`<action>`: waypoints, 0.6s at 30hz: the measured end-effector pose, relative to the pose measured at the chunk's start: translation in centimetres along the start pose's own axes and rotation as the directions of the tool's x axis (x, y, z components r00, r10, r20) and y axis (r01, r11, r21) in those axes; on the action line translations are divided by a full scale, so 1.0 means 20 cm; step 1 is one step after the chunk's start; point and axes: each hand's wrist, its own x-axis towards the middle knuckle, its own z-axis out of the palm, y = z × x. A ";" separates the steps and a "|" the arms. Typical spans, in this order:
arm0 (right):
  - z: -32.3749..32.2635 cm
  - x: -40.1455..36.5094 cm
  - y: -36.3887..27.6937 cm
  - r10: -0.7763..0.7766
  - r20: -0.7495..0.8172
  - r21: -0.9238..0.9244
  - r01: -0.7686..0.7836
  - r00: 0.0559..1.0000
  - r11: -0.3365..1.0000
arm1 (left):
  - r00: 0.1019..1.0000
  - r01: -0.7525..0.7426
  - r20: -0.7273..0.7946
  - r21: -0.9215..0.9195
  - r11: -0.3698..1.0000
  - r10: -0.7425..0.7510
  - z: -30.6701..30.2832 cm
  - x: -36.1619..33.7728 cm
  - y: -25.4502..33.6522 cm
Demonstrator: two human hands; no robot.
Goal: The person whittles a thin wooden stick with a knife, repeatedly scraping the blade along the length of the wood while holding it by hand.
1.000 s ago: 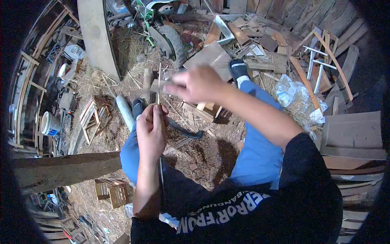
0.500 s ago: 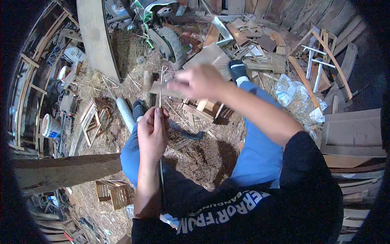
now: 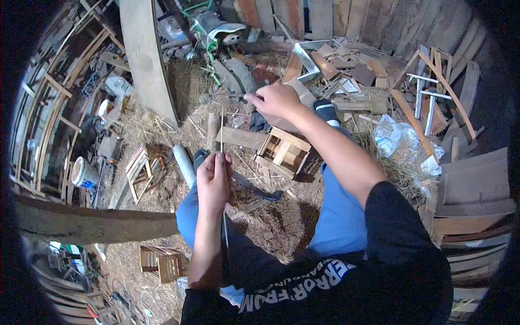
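Note:
My left hand (image 3: 213, 185) is closed around a thin, pale wooden stick (image 3: 221, 130), which stands upright from the fist and runs down along my forearm. Beyond the stick's upper end, my right hand (image 3: 277, 102) is closed on a narrow blade-like tool (image 3: 232, 95) pointing left; its exact kind is too small to tell. A small slatted wooden crate (image 3: 284, 153) sits on the ground between my feet, below my right hand. Behind my left wrist lies a dark curved object (image 3: 257, 190).
At left are a wooden beam (image 3: 97, 221), a white bucket (image 3: 85, 172) and a slatted wooden frame (image 3: 142, 168). Another small crate (image 3: 162, 264) lies lower left. A motorbike wheel (image 3: 238, 76), scrap boards (image 3: 352, 65) and a plastic bag (image 3: 392, 135) lie ahead.
My right hand has moved slightly right, away from the stick's top, and is less blurred. The left hand still holds the stick. The whole view has shifted, showing more of the crate.

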 end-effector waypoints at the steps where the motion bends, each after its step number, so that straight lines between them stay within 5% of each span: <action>1: -0.03 0.04 0.04 0.104 0.059 -0.031 -0.102 0.993 0.994 | 1.000 -0.002 0.003 0.024 1.000 0.002 0.02 0.00 0.03; 3: -0.02 0.04 0.02 0.054 0.012 0.049 -0.054 0.998 0.997 | 0.997 -0.070 0.009 0.000 0.998 0.070 0.00 0.05 -0.08; 5: 0.00 -0.04 -0.08 0.009 -0.103 0.353 0.028 0.995 0.935 | 0.998 -0.027 0.055 -0.001 1.000 0.027 -0.01 0.05 -0.06; 10: -0.02 -0.14 -0.12 -0.331 -0.041 0.139 0.333 0.943 0.933 | 0.998 -0.046 0.034 0.084 0.995 0.043 0.05 0.00 0.03; 13: -0.02 0.09 0.07 0.104 0.067 0.186 -0.114 0.992 0.976 | 0.984 -0.173 0.070 0.168 0.970 0.164 0.09 -0.06 0.10; 18: 0.00 0.08 0.25 0.332 0.104 0.484 -0.339 0.938 0.807 | 0.978 -0.206 -0.037 0.022 0.978 0.207 0.20 -0.04 0.19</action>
